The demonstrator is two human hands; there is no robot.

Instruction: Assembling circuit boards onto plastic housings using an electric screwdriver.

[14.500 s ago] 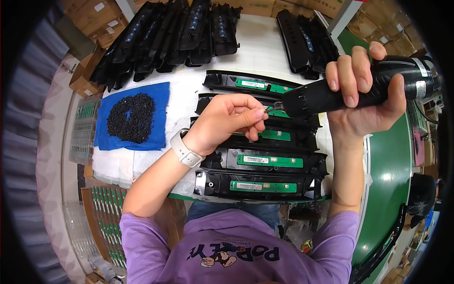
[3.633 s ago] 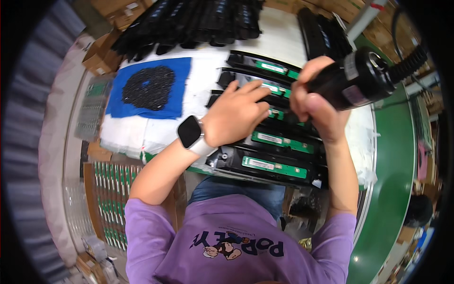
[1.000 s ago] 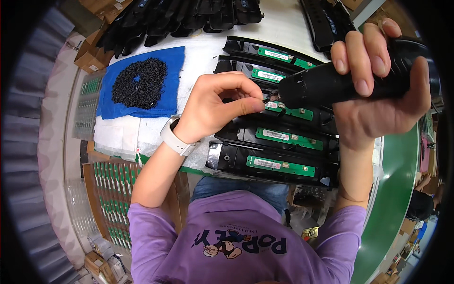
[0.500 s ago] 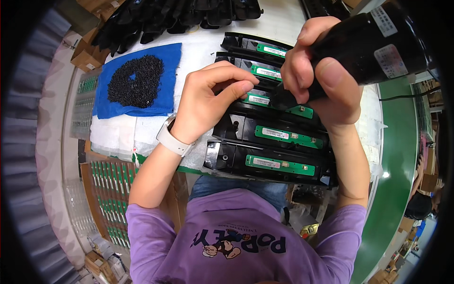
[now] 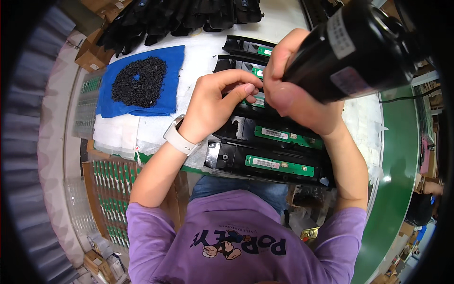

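My right hand [image 5: 302,104] is wrapped round a thick black electric screwdriver [image 5: 352,52], which leans so its tip points down and left; the hand hides the tip. Close beside it, my left hand [image 5: 215,97] has thumb and fingers pinched together; anything between them is too small to make out. Both hands are over the middle of a row of long black plastic housings [image 5: 231,156]. Green circuit boards lie in them, plainest on the nearest board [image 5: 301,167] and the one behind it [image 5: 309,141]. My hands cover much of the middle housing.
On the white worktop [image 5: 194,49], a blue cloth [image 5: 176,59] left of my hands bears a heap of small black screws [image 5: 142,92]. More black housings [image 5: 203,14] are piled at the back. Trays of green boards [image 5: 111,189] stand at lower left. A black cable [image 5: 411,98] runs at right.
My right hand and the screwdriver have moved left, closer to my left fingers, and the screwdriver has tilted differently. My left hand has shifted slightly and stays pinched.
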